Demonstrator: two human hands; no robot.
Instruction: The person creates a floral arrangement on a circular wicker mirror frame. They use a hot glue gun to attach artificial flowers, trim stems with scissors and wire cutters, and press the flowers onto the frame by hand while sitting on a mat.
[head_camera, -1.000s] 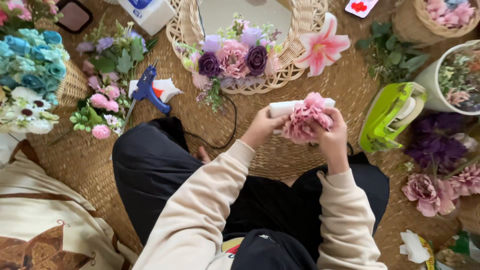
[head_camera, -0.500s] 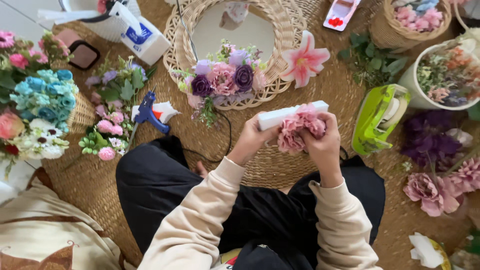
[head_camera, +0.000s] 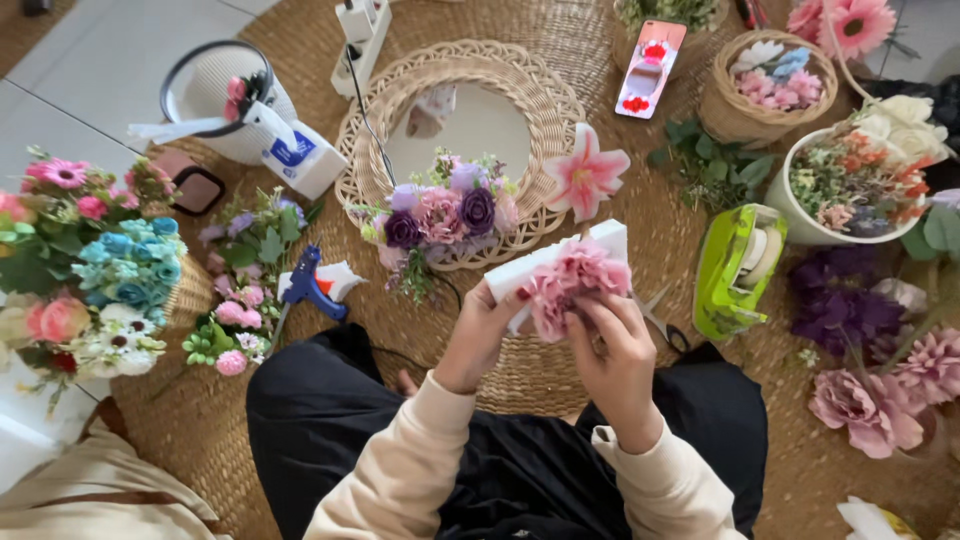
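The left hand (head_camera: 478, 335) grips a white foam block (head_camera: 553, 262) from below, steadying it, while the right hand (head_camera: 617, 345) pinches a pink flower (head_camera: 575, 285) against it. Both are raised over the lap, near the wicker mirror (head_camera: 460, 120); scissors (head_camera: 660, 315) lie just right.

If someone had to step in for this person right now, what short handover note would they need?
Left hand: holds the white block from below.
Right hand: fingers pinch the pink flower against that block.
Nearby: woven round mirror with purple and pink flowers along its lower rim, a pink lily at its right edge. Blue glue gun lies to the left, scissors just right of the hands.
Done: a flower cluster sits on the mirror frame.
Left: the pink flower is in hand, not yet on the frame.
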